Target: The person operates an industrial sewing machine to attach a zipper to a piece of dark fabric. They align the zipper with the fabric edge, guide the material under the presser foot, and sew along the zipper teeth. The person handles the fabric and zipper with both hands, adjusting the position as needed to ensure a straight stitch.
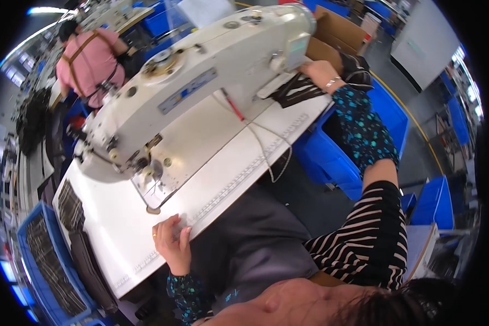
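Note:
At the near edge of the white sewing table [108,233], my left hand [173,244] rests with fingers loosely curled and apart, nothing in them. A white industrial sewing machine [228,54] stands across the table, its needle area a little beyond that hand. My right arm stretches to the table's far right end. There my right hand [320,73] closes its bent fingers at the top edge of dark striped fabric [296,91]; the fingertips are partly hidden. A red-tipped pale cord [233,106] hangs in front of the machine's arm and loops over the table edge.
Right of the table is a blue bin [388,111], with a cardboard box [337,32] behind it. A blue crate [49,261] of striped fabric stands left, beside a folded dark cloth [92,263]. Another person in pink [92,60] sits at the far left.

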Demonstrator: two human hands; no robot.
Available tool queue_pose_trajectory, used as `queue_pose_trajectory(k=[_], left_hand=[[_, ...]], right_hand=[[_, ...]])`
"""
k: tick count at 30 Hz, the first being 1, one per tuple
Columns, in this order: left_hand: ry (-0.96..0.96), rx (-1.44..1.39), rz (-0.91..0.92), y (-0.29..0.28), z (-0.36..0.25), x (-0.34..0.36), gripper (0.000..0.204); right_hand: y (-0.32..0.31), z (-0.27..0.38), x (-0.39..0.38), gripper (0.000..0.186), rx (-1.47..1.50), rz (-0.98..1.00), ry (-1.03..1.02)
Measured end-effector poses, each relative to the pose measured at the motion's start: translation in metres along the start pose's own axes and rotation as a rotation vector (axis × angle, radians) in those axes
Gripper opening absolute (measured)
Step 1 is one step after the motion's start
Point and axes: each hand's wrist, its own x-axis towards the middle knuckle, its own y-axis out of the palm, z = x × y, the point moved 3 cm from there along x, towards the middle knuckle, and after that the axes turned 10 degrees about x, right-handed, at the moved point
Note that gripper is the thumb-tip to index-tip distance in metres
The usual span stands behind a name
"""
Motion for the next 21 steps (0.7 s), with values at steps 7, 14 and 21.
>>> queue_pose_trajectory(k=[7,14,21], left_hand=[[-0.014,0.036,0.032,-0.008,-0.001,0.005,0.041],[0.212,0.291,0.238,-0.008,0.01,0.035,0.073],[-0.028,0.562,0.21,-0.027,0.129,0.091,0.066]], right_hand=[[-0.079,0.034,-0.045,0.038,0.139,-0.366,-0.03],[-0.106,0.2,-0.027,0.048,0.324,-0.368,-0.49],[-0.06,0.362,-0.027,0.023,0.649,-0.227,-0.883]])
